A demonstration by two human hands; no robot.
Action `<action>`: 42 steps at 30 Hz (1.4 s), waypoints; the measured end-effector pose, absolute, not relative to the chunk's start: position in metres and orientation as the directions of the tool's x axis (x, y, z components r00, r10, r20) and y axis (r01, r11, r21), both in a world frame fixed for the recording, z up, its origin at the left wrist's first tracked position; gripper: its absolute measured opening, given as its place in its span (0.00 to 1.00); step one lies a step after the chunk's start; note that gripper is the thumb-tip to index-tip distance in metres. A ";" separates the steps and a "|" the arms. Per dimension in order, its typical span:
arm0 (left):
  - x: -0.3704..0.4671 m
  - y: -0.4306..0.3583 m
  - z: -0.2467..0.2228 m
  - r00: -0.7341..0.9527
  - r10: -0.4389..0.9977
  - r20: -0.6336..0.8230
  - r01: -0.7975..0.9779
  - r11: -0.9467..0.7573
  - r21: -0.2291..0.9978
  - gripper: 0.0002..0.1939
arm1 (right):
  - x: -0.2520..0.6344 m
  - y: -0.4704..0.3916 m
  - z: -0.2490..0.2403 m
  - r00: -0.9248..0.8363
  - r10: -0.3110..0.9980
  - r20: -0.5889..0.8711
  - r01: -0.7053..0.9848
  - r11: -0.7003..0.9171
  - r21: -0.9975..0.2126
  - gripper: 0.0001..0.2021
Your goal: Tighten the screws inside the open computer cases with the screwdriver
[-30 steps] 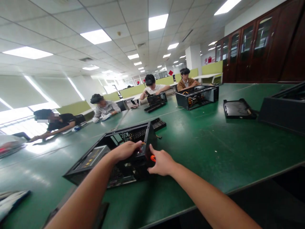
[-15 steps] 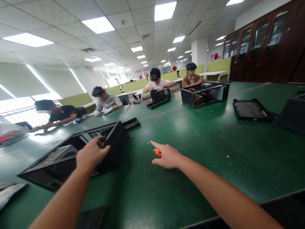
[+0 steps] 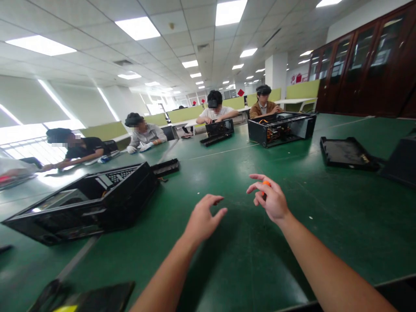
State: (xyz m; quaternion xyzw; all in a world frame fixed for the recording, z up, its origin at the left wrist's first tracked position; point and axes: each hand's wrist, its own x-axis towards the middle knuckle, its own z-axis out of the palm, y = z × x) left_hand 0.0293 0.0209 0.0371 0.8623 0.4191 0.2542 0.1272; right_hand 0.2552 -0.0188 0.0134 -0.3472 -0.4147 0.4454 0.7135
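Head view. Nine o'clock from the left hand point(image 3: 204, 219): black computer case point(image 3: 121, 208), uncovered, on the green surface point(image 3: 224, 169), apart from both hands. Likely stiff, fairly heavy; best held by its outer frame, clear of the cables. Left hand empty, fingers half curled, thumb spread. Two o'clock of it: orange-handled tool point(image 3: 266, 184), right hand point(image 3: 276, 203) curled round it. Perhaps a screwdriver; fingers hide most. Should be light, rigid; hold by the handle. Two o'clock beyond: black panel point(image 3: 346, 152), flat.
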 end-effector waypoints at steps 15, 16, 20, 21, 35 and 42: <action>0.058 -0.001 -0.022 0.804 0.586 0.104 0.359 -0.617 0.700 0.09 | 0.241 -0.015 0.000 0.118 0.975 0.187 -0.653 0.218 -0.726 0.13; 0.058 -0.002 -0.022 0.803 0.585 0.113 0.344 -0.610 0.714 0.08 | 0.241 -0.015 -0.001 0.123 0.975 0.183 -0.653 0.219 -0.725 0.14; 0.052 0.000 -0.021 0.694 0.706 0.142 0.279 -0.446 0.850 0.08 | 0.244 -0.012 -0.003 0.169 0.972 0.165 -0.619 0.235 -0.749 0.14; 0.050 0.001 -0.021 0.649 0.748 0.139 0.268 -0.396 0.878 0.09 | 0.245 -0.011 -0.004 0.192 0.969 0.157 -0.601 0.242 -0.762 0.14; 0.036 0.025 -0.025 0.302 0.948 0.099 0.096 -0.134 0.986 0.16 | 0.243 0.003 -0.023 0.323 0.946 0.032 -0.420 0.174 -0.891 0.18; 0.043 0.012 -0.022 0.435 0.898 0.066 0.151 -0.145 0.978 0.16 | 0.252 0.004 -0.021 0.333 0.943 -0.010 -0.480 0.160 -0.862 0.19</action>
